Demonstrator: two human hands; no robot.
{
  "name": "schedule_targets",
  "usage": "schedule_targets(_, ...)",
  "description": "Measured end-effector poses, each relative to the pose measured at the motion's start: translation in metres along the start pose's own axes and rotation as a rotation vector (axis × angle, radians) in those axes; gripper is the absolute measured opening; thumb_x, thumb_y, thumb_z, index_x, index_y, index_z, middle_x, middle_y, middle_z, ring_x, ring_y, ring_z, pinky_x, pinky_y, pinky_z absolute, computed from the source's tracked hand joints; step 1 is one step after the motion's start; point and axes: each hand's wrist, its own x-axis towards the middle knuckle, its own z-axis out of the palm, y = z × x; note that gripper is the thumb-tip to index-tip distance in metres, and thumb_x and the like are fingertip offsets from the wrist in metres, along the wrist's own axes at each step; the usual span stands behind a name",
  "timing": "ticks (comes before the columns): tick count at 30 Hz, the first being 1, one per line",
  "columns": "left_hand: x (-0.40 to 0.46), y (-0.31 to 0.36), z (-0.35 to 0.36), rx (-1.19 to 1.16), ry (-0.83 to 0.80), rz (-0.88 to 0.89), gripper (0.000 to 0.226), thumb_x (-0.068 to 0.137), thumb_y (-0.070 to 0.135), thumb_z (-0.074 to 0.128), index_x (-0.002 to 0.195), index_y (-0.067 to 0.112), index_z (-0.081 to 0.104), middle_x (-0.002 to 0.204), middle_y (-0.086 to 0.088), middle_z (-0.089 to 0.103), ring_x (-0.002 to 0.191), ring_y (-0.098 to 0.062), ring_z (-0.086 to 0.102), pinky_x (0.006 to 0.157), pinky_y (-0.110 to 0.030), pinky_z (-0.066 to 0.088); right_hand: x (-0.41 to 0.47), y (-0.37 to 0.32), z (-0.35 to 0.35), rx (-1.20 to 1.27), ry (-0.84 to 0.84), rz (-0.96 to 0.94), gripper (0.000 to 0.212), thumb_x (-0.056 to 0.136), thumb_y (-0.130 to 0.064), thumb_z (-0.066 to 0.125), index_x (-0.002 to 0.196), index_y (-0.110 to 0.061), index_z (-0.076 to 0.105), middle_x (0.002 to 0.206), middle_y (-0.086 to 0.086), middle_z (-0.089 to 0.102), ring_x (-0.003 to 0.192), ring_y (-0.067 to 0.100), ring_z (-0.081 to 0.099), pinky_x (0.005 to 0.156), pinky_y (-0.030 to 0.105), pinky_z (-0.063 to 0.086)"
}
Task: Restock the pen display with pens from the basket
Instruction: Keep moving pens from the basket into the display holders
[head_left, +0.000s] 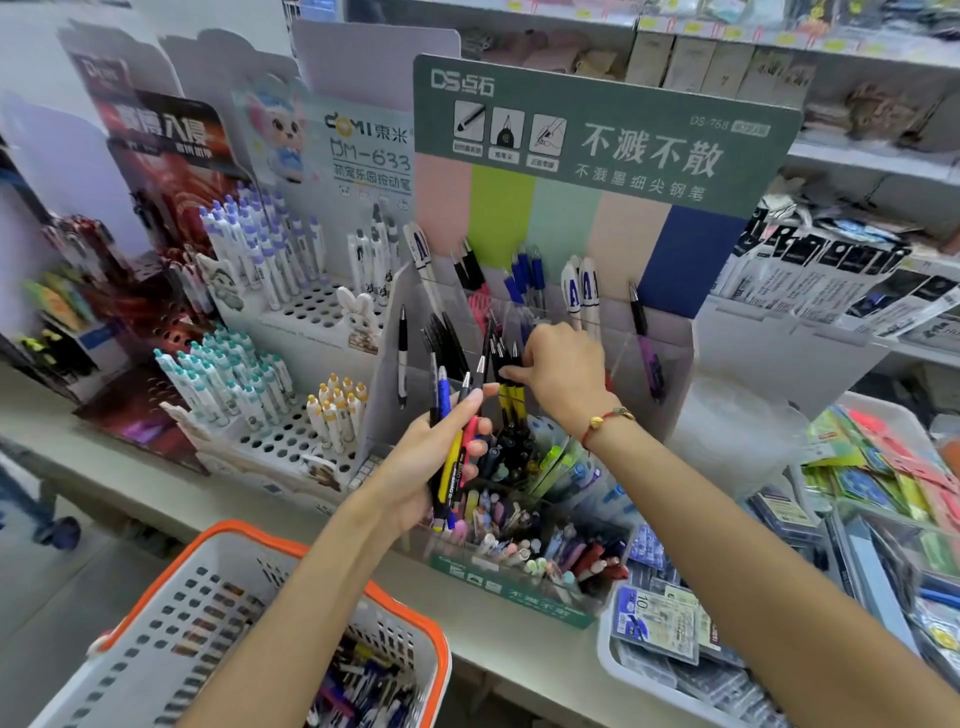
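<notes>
Two hands over pen display (670, 358), left hand (426, 462) gripping pens (451, 447)

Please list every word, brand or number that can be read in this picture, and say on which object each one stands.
"DS点石", "不溅不散", "不溅墨细尖钢笔", "DS-768": green header card of the pen display.
"DOMI 東米", "DM-633": pale rabbit display card.
"入侵", the other characters blurred: dark red display card.
"10": packet in the white tray.
Too small or blurred: captions under the three icons on the green card, print on the pens in the left hand, the display's front strip.
</notes>
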Motion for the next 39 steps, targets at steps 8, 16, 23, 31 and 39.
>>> schedule_targets(8, 0.003, 0.003, 0.002, 0.143, -0.015, -0.070, 0.020, 0.094, 0.028, 0.061, 0.108, 0.017, 0.070, 0.064, 0.009, 0.052, 0.049, -0.003, 0.039, 0.042, -0.013, 0.030, -0.033, -0.001, -0.034, 0.698, -0.342, -0.010, 0.045, 0.086, -0.062, 0.057, 0.094, -0.021, 0.074, 0.059, -0.012, 0.059, 0.059, -0.001, 0.052, 0.059, 0.019, 0.038)
schedule_targets(16, 0.007, 0.002, 0.005, 0.344, -0.117, -0.089, 0.023, 0.091, 0.025, 0.065, 0.110, 0.014, 0.073, 0.066, 0.006, 0.057, 0.051, -0.005, 0.046, 0.049, -0.015, 0.039, -0.039, 0.026, -0.046, 0.942, -0.317, 0.107, 0.022, 0.079, -0.041, 0.076, 0.086, -0.019, 0.077, 0.076, -0.014, 0.069, 0.066, -0.005, 0.057, 0.059, 0.013, 0.040)
schedule_targets(23, 0.007, -0.003, -0.018, 0.199, 0.042, -0.103, 0.026, 0.092, 0.027, 0.065, 0.115, 0.017, 0.070, 0.067, 0.007, 0.052, 0.047, -0.002, 0.039, 0.042, -0.013, 0.034, -0.021, 0.050, -0.054, 0.851, 0.245, 0.184, 0.015, 0.086, -0.029, 0.073, 0.084, -0.015, 0.069, 0.070, 0.000, 0.069, 0.052, 0.003, 0.060, 0.057, 0.017, 0.051)
schedule_targets(31, 0.013, -0.003, -0.021, -0.218, 0.092, -0.107, 0.037, 0.097, 0.017, 0.041, 0.127, 0.005, 0.060, 0.066, 0.006, 0.052, 0.047, -0.003, 0.043, 0.038, -0.014, 0.036, -0.008, 0.002, -0.009, 0.354, 0.068, -0.060, 0.029, 0.095, -0.034, 0.061, 0.087, -0.007, 0.070, 0.079, 0.006, 0.070, 0.078, 0.025, 0.067, 0.075, 0.037, 0.055)
schedule_targets(39, 0.006, 0.003, -0.024, -0.285, 0.009, -0.086, 0.031, 0.100, 0.016, 0.043, 0.121, 0.006, 0.064, 0.080, 0.005, 0.062, 0.063, -0.005, 0.054, 0.053, -0.017, 0.050, -0.013, -0.014, 0.016, 0.283, 0.155, -0.109, 0.033, 0.093, -0.017, 0.062, 0.123, -0.014, 0.048, 0.091, 0.006, 0.072, 0.084, 0.030, 0.068, 0.066, 0.036, 0.051)
